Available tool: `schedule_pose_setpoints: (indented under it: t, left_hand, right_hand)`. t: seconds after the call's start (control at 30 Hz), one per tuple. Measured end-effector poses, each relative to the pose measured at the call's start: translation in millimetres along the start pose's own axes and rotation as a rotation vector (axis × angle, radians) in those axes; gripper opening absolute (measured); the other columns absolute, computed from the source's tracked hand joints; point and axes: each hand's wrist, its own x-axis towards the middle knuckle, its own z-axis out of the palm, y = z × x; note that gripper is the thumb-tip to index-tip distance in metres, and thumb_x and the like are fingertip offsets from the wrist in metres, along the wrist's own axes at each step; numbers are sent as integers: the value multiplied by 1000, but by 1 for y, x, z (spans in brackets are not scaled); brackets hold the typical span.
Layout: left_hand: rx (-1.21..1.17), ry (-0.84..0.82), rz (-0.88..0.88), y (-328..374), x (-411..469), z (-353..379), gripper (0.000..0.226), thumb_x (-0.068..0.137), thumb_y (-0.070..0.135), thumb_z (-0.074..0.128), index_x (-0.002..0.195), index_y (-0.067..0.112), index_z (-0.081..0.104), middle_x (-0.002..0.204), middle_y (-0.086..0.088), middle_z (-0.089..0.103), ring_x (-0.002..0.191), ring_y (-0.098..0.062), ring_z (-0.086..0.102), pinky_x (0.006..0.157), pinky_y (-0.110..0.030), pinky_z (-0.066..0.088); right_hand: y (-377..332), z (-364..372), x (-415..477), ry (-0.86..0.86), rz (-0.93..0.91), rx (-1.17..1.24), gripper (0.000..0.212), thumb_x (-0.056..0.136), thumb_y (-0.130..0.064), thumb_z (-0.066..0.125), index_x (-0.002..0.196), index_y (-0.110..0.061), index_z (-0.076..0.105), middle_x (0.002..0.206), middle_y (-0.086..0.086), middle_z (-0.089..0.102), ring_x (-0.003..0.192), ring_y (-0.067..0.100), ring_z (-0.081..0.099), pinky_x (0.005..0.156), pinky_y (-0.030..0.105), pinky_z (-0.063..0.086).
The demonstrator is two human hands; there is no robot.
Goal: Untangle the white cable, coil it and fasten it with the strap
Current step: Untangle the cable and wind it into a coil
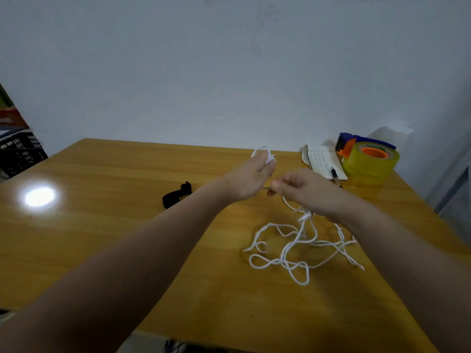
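- Loops of white cable [293, 250] lie tangled on the bench [127, 250], a knot [305, 216] hanging just under the right hand [305, 189]
- Right fingers [275, 185] pinch the strand; left hand [251, 178] clasps a small coil [265, 154]
- Pulling hard could tighten that knot
- Strap [175, 196] lies beyond, left of both hands

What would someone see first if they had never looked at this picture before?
Probably the white cable, sprawled in messy loops on the yellow wooden table at the front right. Just above it, the left hand holds a few gathered loops while the right hand pinches the strand. A big yellow tape roll stands in the back right corner.
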Motion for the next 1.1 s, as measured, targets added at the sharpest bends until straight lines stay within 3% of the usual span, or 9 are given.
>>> schedule_pose_setpoints:
  t: [0.07, 0.13, 0.3, 0.4, 0.5, 0.63, 0.8, 0.93, 1.1]
  left_hand:
    - [-165, 53, -48, -6, -2, -2, 37, 103, 30, 30, 130, 7, 41, 129, -10, 56, 117, -19, 51, 92, -27, 37]
    - [-291, 99, -78, -8, -2, -2, 39, 103, 31, 30, 135, 10, 37, 131, -6, 55, 117, -12, 47, 92, -25, 33]
    - [-495, 218, -128, -10, 8, -5, 22, 102, 30, 34, 90, 20, 50, 127, -4, 58, 121, -16, 48, 99, -34, 38]
    - [-963, 264, -200, -10, 15, -10, 23, 101, 22, 37, 81, 13, 45, 119, -10, 62, 92, -8, 53, 68, -20, 49]
    - [-1299, 306, -202, -10, 17, -15, 22, 101, 22, 37, 83, 12, 44, 111, -8, 64, 75, -5, 44, 49, -14, 45]
    - [-1163, 366, -127, -4, 13, -14, 20, 102, 22, 35, 91, 10, 47, 124, -8, 59, 72, -4, 42, 49, -11, 44]
    - [-1089, 308, -103, 6, 8, -8, 20, 102, 22, 35, 94, 13, 50, 134, -9, 55, 76, -2, 44, 51, -7, 43]
    - [-1036, 268, -74, 17, 7, -7, 23, 102, 23, 35, 87, 11, 48, 135, -7, 55, 76, -1, 45, 53, -4, 44]
    - [-1039, 278, -34, 28, 15, -15, 25, 102, 25, 38, 97, 4, 49, 138, -9, 52, 52, 0, 37, 49, -11, 37]
  right_hand:
    - [1, 0, -1, -6, 10, -97, 15, 88, -26, 64, 100, -20, 58, 68, -14, 48, 58, 5, 47, 49, 13, 35]
    - [5, 4, 0, 65, -29, -277, 11, 87, -27, 64, 93, -24, 56, 71, -11, 53, 67, 12, 54, 53, 20, 40]
    - [9, 10, -2, 322, -277, -618, 11, 89, -32, 60, 86, -23, 64, 68, -14, 51, 76, 13, 42, 67, 32, 35]
    - [13, 10, 0, 319, -390, -664, 16, 89, -24, 60, 84, -13, 70, 81, -1, 64, 76, 18, 43, 70, 42, 45]
    - [16, 13, -1, 264, -297, -595, 23, 95, -22, 51, 93, -9, 70, 85, 4, 65, 83, 24, 56, 74, 38, 46]
    - [16, 19, -3, 229, -81, -307, 25, 98, -25, 43, 100, -13, 65, 73, -6, 61, 70, 12, 60, 62, 26, 44]
    - [20, 22, 3, 124, 56, -172, 5, 99, -23, 40, 103, -22, 43, 80, -3, 69, 76, 12, 62, 59, 24, 42]
    - [16, 12, 12, 278, 100, -147, 5, 96, -13, 48, 92, -16, 51, 92, 2, 65, 84, 19, 60, 70, 30, 47]
    - [6, 2, 19, 366, 102, 145, 14, 95, -7, 48, 88, -7, 60, 69, -2, 64, 66, 12, 56, 69, 31, 47]
